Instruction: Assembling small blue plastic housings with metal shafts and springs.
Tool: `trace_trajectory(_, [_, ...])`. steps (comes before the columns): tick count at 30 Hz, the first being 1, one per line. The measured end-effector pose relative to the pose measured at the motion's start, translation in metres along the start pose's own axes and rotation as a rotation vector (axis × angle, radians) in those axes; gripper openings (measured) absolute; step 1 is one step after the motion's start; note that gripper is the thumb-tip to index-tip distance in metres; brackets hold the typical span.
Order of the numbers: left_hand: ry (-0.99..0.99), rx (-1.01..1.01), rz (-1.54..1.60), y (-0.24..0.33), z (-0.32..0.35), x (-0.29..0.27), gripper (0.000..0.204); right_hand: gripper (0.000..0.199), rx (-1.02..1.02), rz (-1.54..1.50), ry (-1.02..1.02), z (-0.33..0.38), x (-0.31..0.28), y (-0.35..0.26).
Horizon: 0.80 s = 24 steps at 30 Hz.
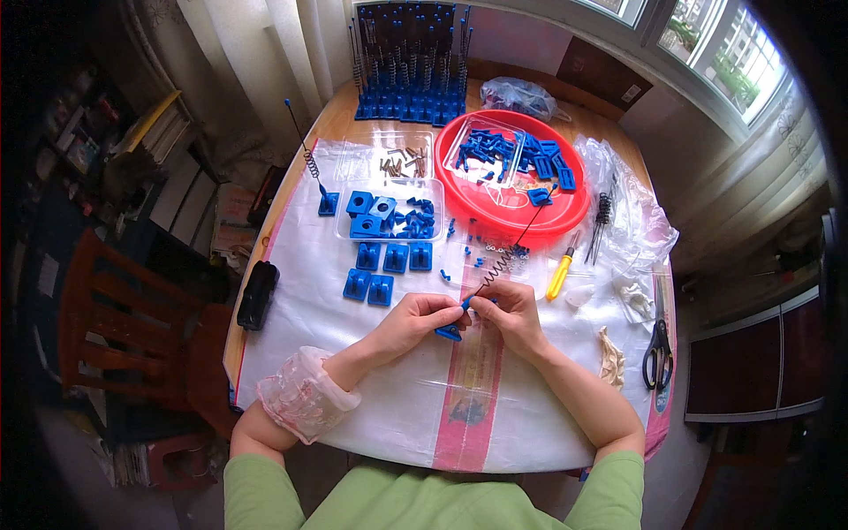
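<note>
Blue base (450, 333) between left hand (419, 319), gripping it, and right hand (513, 316), apparently pinching spring (498, 269)

I see daylight from the far-right window (729, 57) brightening the counter (339, 120); the left lies dim, edges bend, corners blacken.

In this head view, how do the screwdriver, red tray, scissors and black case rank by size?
Largest to smallest:
1. Red tray
2. Scissors and black case: unsure, one longer, the other broader
3. Screwdriver
</note>
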<state>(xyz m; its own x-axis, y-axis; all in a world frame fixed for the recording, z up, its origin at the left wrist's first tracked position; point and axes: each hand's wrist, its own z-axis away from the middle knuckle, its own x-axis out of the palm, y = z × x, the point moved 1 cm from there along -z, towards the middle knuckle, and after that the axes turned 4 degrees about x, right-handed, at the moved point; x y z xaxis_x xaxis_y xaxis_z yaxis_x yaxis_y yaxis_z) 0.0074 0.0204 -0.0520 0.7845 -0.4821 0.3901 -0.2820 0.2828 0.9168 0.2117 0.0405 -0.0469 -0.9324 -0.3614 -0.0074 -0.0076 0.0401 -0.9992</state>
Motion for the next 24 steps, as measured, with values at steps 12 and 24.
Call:
trace_trajectory(12, [0.003,-0.013,-0.015,-0.0015,-0.0007,-0.0012,0.024,0.011,-0.039,0.008,0.003,-0.0007,-0.0002,0.0011])
trace_trajectory(24, [-0.014,-0.007,-0.023,-0.0037,-0.0016,-0.0032,0.024,0.009,0.001,-0.033,0.049,-0.0004,-0.0022,0.0058])
